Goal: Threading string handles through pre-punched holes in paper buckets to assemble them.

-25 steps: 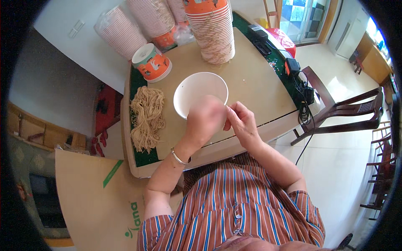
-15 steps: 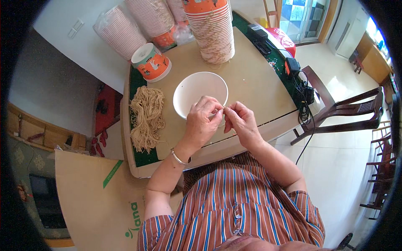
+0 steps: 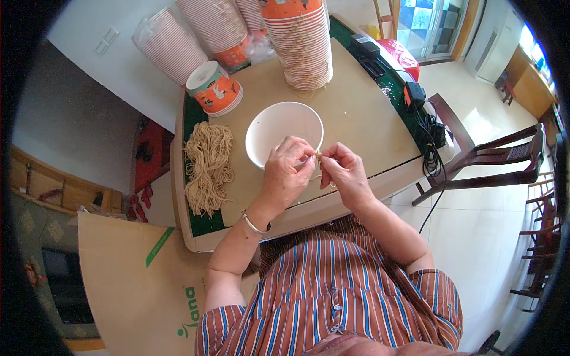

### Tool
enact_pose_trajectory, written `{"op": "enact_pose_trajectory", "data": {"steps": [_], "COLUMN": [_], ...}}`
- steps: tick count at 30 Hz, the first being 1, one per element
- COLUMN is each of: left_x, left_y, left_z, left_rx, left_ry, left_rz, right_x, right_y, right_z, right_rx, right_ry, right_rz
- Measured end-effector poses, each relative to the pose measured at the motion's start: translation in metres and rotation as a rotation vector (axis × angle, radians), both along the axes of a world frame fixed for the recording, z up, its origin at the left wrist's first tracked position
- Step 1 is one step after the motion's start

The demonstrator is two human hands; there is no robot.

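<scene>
Pinching a short bit of tan string (image 3: 319,156) between both grips, our left hand (image 3: 287,172) and right hand (image 3: 344,171) meet fingertip to fingertip, wrists bent, above the tabletop (image 3: 362,113) beside the white bowl (image 3: 284,132).

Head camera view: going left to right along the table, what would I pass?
Bundle of tan string → white bowl → left hand → right hand, both pinching a bit of string between them → black cables and adapter → wooden chair.
</scene>
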State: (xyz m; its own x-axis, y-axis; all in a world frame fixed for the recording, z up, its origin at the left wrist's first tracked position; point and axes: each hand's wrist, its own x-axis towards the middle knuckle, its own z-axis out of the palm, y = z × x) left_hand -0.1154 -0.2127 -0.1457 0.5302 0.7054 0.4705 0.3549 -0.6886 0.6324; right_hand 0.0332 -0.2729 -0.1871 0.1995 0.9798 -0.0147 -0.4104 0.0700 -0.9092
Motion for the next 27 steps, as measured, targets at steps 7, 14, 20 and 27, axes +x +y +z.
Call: {"op": "enact_pose_trajectory", "data": {"steps": [7,14,20,27], "left_x": [-0.001,0.0,-0.001,-0.001], "left_y": [0.0,0.0,0.0,0.001], "left_z": [0.003,0.003,0.001,-0.002], "left_rx": [0.032,0.057,0.051,0.014], "left_ry": [0.005,0.021,0.02,0.017], "left_rz": [-0.018,-0.014,-0.016,0.009], "right_x": [0.006,0.003,0.003,0.003], "right_y": [-0.007,-0.004,-0.002,-0.001], "right_z": [0.002,0.015,0.008,0.009], "right_rx": [-0.11,-0.144,-0.149,-0.133], "right_ry": [0.051,0.092,0.134,0.116], "right_rz": [0.084,0.103,0.101,0.095]}}
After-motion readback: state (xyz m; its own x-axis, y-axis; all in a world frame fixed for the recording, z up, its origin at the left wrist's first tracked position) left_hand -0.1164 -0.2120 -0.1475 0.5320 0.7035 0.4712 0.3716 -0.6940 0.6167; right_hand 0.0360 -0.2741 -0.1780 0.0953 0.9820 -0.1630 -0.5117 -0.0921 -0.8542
